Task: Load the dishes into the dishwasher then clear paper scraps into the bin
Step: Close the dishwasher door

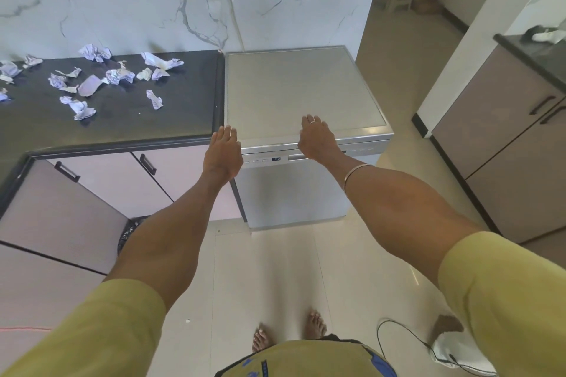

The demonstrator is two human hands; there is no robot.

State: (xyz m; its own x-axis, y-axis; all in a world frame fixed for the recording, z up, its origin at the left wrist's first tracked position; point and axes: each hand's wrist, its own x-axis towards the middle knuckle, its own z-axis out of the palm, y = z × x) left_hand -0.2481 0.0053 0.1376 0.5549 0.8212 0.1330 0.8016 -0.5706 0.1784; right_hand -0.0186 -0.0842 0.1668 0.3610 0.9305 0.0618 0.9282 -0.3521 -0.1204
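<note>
**Hands at the closed dishwasher, scraps waiting on the counter**

While the dishwasher (306,92) stands shut, no dishes show anywhere in view, so I cannot tell whether loading is done or where the dishes are; if it is not done, the door would need to come down first. Starting at the left, the paper scraps (92,82) lie scattered and crumpled across the dark counter (128,122), well apart from both hands. They are light, and my guess is that a quick sweep could push some off the front edge onto the floor or leave small bits behind. Below the counter, partly hidden behind the left forearm, a dark bin (130,231) with a liner sits on the floor; scraps dropped from counter height could miss it.

The left hand (223,153) hovers at the seam between counter and dishwasher, fingers straight and close together, holding nothing. The right hand (317,141) rests near the front edge of the dishwasher top above the handle, fingers relaxed and slightly spread, gripping nothing.

Behind runs a veined marble wall (137,3) with a socket. Pale glossy tiles (291,278) cover the floor, where bare feet might slip. At the far right a cable (398,333) loops on the floor, a possible trip hazard, beside cabinets (496,156).
</note>
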